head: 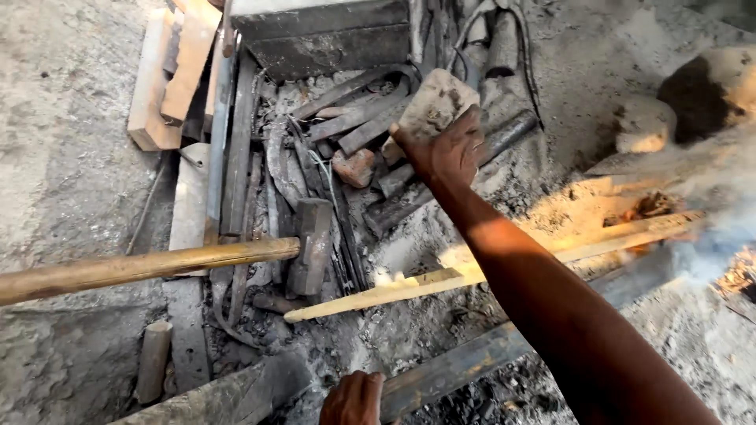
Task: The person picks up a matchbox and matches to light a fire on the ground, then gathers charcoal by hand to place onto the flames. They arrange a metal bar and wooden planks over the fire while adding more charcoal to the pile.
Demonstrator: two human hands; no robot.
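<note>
The right hand [445, 153] has its grip closed on a pale, rough stone block [435, 102], lifted above the grey scrap-iron bars [354, 118]; not yet set down. The left hand [352, 399] rests low, grip unclear.

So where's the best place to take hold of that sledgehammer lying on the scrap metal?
Probably the wooden handle, taken from the left, where it juts clear of the scrap pile. The sledgehammer head lies among metal bars, so it is harder to grasp. The right hand holds a stone block.
</note>
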